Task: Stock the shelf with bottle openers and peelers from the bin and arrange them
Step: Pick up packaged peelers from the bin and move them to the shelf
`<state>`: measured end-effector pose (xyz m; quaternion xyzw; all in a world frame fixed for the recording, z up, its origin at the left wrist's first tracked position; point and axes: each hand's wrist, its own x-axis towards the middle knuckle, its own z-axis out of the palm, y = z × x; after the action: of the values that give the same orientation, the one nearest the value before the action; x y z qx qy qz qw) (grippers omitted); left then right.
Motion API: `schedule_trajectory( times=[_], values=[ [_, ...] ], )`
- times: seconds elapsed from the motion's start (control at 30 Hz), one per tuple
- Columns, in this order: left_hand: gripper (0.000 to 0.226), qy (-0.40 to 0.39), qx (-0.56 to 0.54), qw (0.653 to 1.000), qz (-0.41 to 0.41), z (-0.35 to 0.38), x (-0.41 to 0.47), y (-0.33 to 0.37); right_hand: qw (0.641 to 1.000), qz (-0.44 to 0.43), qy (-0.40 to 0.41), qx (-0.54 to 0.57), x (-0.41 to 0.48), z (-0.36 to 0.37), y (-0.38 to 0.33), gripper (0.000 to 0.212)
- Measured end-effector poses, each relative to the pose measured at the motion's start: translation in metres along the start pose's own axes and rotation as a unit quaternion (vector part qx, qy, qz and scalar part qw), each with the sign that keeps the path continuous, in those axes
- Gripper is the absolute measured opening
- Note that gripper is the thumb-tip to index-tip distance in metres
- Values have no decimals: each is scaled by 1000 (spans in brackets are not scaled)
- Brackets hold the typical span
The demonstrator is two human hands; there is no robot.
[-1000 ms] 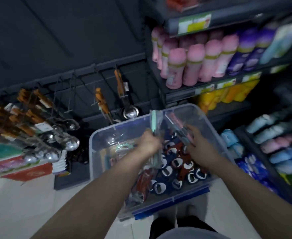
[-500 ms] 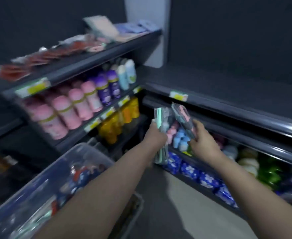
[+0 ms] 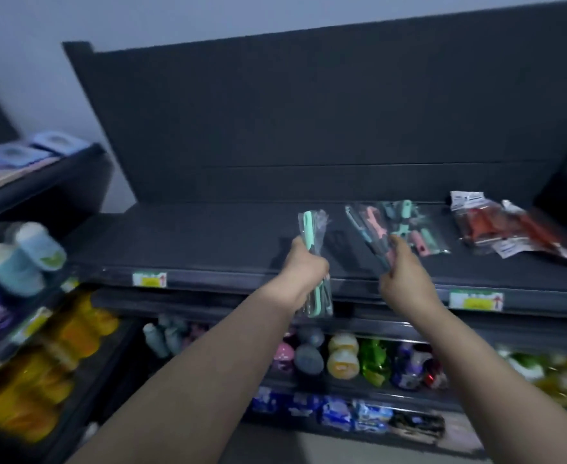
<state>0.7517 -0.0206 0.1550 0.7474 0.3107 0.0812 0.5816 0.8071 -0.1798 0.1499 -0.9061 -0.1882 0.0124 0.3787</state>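
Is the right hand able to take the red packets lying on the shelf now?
Probably not yet: the right hand grips a bundle of peelers. The red packets lie uncovered on the shelf to its right.

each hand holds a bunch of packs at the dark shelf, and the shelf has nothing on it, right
No. The head view shows the shelf holds a pastel pile and red packs. The left hand does hold mint packs, the right hand pink packs.
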Motion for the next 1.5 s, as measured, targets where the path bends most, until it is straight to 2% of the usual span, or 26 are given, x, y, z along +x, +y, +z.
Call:
schedule_trajectory(
  times=[0.23, 0.43, 0.53, 0.63, 0.7, 0.77, 0.87, 0.93, 1.07, 1.27, 1.4, 1.5],
  values=[
    [72, -54, 80, 995, -12, 58, 83, 34, 993, 71, 57, -76, 73, -17, 50, 64],
    [71, -44, 176, 983, 14, 83, 168, 57, 983, 116, 72, -126, 146, -5, 60, 67],
    [69, -60, 248, 966, 35, 95, 197, 61, 979, 136, 29, -150, 174, 6, 62, 67],
    [47, -115, 282, 951, 55, 110, 212, 60, 978, 121, -38, -168, 188, 15, 66, 51],
    [42, -140, 293, 945, 51, 117, 216, 58, 969, 113, -69, -208, 192, 16, 68, 49],
    [38, -138, 309, 939, 63, 121, 220, 58, 956, 109, -81, -258, 193, 15, 66, 49],
    [45, -108, 319, 938, 85, 117, 221, 60, 952, 98, -66, -283, 192, 11, 58, 48],
    [48, -80, 326, 935, 111, 106, 217, 63, 953, 75, -39, -291, 191, 11, 54, 42],
    [34, -46, 345, 929, 125, 77, 195, 61, 945, 2, -36, -324, 182, 15, 43, 30],
    [31, 30, 465, 874, 136, 16, 132, 27, 934, -132, -75, -324, 143, 32, 7, 32],
    [27, 114, 530, 833, 107, -30, 64, -9, 911, -243, -97, -320, 93, 55, -20, 30],
    [25, 153, 532, 832, 47, -65, 1, -52, 895, -314, -136, -288, 43, 81, -38, 29]
  ],
)
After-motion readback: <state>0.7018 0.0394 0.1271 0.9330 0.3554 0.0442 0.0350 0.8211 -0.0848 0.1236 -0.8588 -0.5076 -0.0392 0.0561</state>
